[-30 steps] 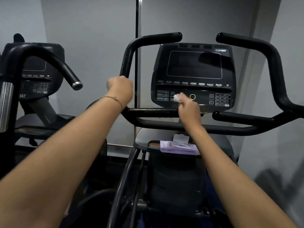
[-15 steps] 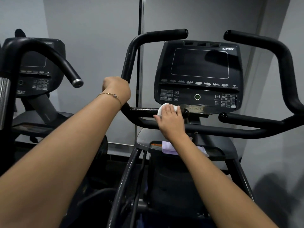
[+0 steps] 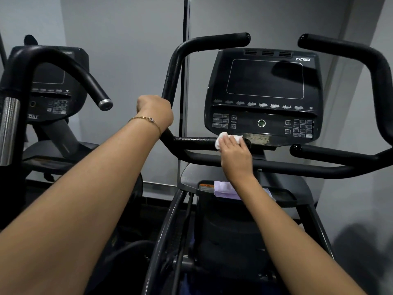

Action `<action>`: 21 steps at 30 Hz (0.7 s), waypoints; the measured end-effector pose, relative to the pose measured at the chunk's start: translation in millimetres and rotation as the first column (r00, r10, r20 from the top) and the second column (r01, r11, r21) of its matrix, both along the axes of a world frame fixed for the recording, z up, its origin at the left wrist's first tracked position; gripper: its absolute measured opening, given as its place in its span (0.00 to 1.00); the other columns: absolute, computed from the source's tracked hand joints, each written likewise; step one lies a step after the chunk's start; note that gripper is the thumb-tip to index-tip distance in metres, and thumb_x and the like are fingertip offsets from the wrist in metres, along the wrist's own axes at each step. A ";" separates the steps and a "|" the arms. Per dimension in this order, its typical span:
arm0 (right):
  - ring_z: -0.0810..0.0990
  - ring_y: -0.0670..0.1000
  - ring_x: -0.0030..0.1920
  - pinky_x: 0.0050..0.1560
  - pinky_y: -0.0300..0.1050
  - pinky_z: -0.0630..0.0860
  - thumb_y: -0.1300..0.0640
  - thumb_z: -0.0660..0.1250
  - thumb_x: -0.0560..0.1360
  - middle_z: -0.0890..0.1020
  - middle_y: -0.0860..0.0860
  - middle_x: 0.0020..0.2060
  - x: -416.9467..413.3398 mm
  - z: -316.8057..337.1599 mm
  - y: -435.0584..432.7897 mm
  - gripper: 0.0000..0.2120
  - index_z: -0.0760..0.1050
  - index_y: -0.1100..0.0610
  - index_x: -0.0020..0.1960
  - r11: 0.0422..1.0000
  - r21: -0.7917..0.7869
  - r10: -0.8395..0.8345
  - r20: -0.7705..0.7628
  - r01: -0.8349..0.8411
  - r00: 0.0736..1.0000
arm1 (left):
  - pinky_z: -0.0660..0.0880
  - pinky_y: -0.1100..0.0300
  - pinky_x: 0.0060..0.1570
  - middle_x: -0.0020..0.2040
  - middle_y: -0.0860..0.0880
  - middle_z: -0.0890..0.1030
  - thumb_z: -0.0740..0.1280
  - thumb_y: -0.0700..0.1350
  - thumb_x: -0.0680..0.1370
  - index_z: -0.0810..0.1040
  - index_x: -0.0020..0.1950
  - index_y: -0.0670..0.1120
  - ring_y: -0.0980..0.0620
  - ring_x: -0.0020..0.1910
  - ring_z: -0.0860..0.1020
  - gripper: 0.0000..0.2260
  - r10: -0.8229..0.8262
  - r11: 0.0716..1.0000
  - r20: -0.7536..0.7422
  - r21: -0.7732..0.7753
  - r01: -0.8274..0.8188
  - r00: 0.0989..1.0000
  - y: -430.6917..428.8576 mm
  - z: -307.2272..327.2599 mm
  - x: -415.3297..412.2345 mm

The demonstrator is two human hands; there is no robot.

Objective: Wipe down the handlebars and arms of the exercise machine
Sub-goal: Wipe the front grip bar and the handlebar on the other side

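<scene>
Grey walls (image 3: 127,50) stand behind the exercise machine (image 3: 234,231) in front of you, with a second machine (image 3: 53,86) off to your left. Your left hand (image 3: 156,112) is wrapped tight round the upright stretch of the left handlebar (image 3: 171,81), just above the bend where it turns inward; a thin gold bracelet (image 3: 146,119) sits on that wrist. Your right hand (image 3: 235,155) holds a bunched white wipe (image 3: 222,139) against the short bar (image 3: 195,143) that runs inward below the console (image 3: 263,81), near that bar's inner end. Your fingers lie over the wipe and bend round the top of the bar, and the wipe pokes out beside your thumb and past your fingertips. The console's screen is dark, with one small round green-lit button (image 3: 261,123) in the middle of the key panel. The right handlebar (image 3: 378,81) curves up on the far side, well apart from both hands. Under your right wrist a pale purple pack of wipes (image 3: 223,188) lies on the shelf (image 3: 293,192) below the bars, partly hidden by your forearm.
</scene>
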State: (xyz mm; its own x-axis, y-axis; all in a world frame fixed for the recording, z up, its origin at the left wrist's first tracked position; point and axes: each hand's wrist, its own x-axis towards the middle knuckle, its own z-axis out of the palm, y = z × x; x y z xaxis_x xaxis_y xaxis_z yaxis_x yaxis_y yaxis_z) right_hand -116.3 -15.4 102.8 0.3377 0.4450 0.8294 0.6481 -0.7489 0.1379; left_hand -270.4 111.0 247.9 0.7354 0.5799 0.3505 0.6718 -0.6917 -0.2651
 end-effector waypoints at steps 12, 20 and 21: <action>0.83 0.56 0.44 0.44 0.47 0.80 0.65 0.52 0.66 0.84 0.58 0.42 -8.3 4.2 17.0 0.21 0.80 0.66 0.49 0.998 -0.015 0.053 -0.033 -0.054 0.998 | 0.65 0.60 0.35 0.51 0.46 0.75 0.59 0.36 0.77 0.75 0.59 0.43 0.50 0.40 0.73 0.12 -0.024 1.000 0.044 0.004 0.024 0.999 0.6 -5.4 -4.5; 0.80 0.55 0.37 0.38 0.41 0.76 0.70 0.64 0.65 0.80 0.55 0.35 -14.9 19.2 28.5 0.09 0.78 0.62 0.42 0.987 0.016 0.162 -0.033 -0.162 0.986 | 0.61 0.61 0.29 0.37 0.48 0.69 0.58 0.36 0.77 0.75 0.56 0.43 0.49 0.41 0.71 0.11 -0.015 1.000 0.031 -0.001 0.015 0.999 1.9 -3.7 -2.1; 0.80 0.54 0.36 0.37 0.41 0.76 0.70 0.65 0.63 0.80 0.54 0.35 -11.0 13.5 22.6 0.10 0.78 0.62 0.43 0.984 0.009 0.176 0.013 -0.176 0.984 | 0.64 0.60 0.32 0.39 0.47 0.70 0.58 0.36 0.77 0.75 0.57 0.43 0.48 0.42 0.70 0.11 -0.015 1.000 0.032 0.000 0.015 0.999 2.0 -3.4 -1.6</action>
State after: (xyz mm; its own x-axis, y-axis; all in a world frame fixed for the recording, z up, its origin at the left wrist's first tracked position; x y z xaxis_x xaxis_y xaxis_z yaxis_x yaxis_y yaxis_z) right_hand -127.3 7.2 116.3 0.2445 0.4881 0.8378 0.7682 -0.6248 0.1398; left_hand -272.0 113.0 244.5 0.7328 0.5688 0.3736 0.6691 -0.7021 -0.2436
